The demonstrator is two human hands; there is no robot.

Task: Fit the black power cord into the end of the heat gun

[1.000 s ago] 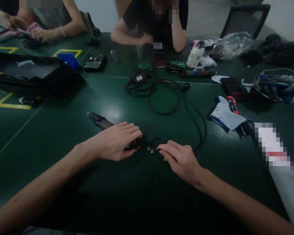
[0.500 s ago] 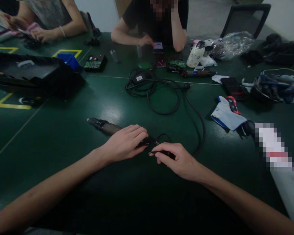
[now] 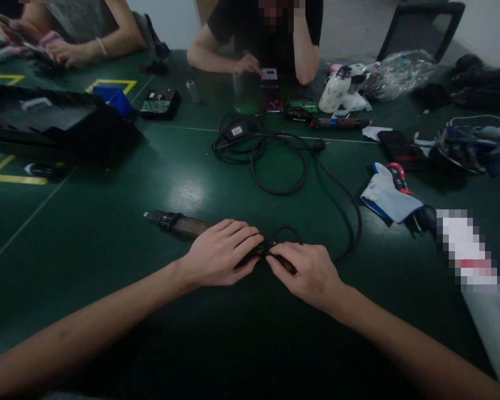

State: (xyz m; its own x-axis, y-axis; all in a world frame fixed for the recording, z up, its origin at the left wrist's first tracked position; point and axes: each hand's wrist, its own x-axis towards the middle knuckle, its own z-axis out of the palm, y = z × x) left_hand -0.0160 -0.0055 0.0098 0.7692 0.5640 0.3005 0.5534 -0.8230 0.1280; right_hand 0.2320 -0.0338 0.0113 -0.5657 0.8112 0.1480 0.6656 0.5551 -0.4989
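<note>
An electric screwdriver point(image 3: 187, 225) lies on the green table with its bit end pointing left. My left hand point(image 3: 223, 255) is closed over its rear half and hides much of the body. At the tool's back end, my right hand point(image 3: 306, 269) pinches a slim dark piece point(image 3: 285, 262) whose kind I cannot make out. The fingertips of both hands are almost together there. A short loop of black cord point(image 3: 289, 228) rises behind my right fingers.
A coiled black cable with a labelled box point(image 3: 236, 131) lies ahead. To the right are a white-and-blue glove point(image 3: 389, 194) and a bottle point(image 3: 335, 91). A black case point(image 3: 45, 122) stands left. Two people sit across the table, near circuit boards point(image 3: 160, 104).
My left hand and the screwdriver have shifted slightly. My right hand has brought the slim dark piece up against the screwdriver's rear end, closing the gap between the hands.
</note>
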